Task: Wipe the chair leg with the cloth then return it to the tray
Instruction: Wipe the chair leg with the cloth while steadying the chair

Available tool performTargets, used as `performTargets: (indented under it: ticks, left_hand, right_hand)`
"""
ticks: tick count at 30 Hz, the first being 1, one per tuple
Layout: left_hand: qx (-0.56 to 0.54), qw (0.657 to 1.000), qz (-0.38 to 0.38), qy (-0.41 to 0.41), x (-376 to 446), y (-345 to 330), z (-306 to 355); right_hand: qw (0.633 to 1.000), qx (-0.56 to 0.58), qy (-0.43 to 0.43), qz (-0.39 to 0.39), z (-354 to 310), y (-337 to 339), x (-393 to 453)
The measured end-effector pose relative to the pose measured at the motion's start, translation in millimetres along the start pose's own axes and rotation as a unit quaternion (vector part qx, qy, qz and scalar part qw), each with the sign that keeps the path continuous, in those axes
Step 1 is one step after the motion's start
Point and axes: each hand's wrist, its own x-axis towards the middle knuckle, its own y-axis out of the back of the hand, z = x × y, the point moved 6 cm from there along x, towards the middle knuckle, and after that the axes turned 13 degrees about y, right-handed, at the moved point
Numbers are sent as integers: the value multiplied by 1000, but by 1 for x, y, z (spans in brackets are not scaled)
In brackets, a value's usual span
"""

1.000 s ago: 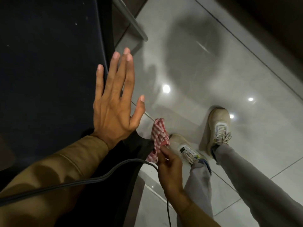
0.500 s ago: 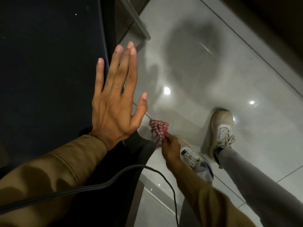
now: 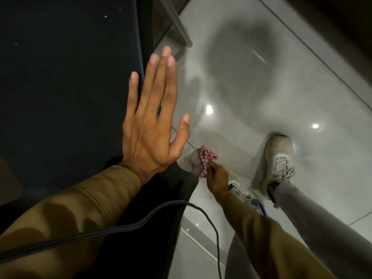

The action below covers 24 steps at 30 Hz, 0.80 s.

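Observation:
My right hand (image 3: 218, 178) is low near the floor, closed on a red-and-white checked cloth (image 3: 206, 158). The cloth is bunched against a pale, slanted chair leg (image 3: 194, 161) that emerges from under the dark seat. My left hand (image 3: 153, 125) lies flat with fingers spread on the dark chair seat (image 3: 64, 87), close to its right edge. No tray is in view.
A black cable (image 3: 141, 220) runs across my left sleeve and hangs down to the floor. My two feet in light sneakers (image 3: 278, 158) stand on the glossy grey tiled floor (image 3: 251, 87). A grey metal leg (image 3: 177, 23) slants at the top.
My right hand has pushed the cloth down and away along the chair leg, with the arm stretching out further. My left hand has stayed flat on the seat.

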Motion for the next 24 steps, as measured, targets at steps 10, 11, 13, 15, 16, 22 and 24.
performTargets:
  ticks: [10,11,13,15,16,22,24]
  left_hand:
    - [-20,998,-8,62,0,4,-5]
    - [-19,998,-10,63,0,4,-5]
    - [-19,998,-11,65,0,4,-5]
    - [-20,998,-13,64,0,4,-5]
    - [-20,998,-14,64,0,3,-5]
    - [-30,998,1,55,0,-1,-6]
    - [-31,998,3,54,1,-2,-7]
  right_hand:
    - [990,53,132,25,-67,24,-79]
    - [987,71,142,27,-73,25,-87]
    - [986,79,138,38,-73,25,-87]
    - [990,55,126,43,-62,20,-74]
    - [992,46,111,43,-53,18,-65]
    - [997,41,-64,0,9,-6,9]
    - [996,39,-85,-1,13,-10,17]
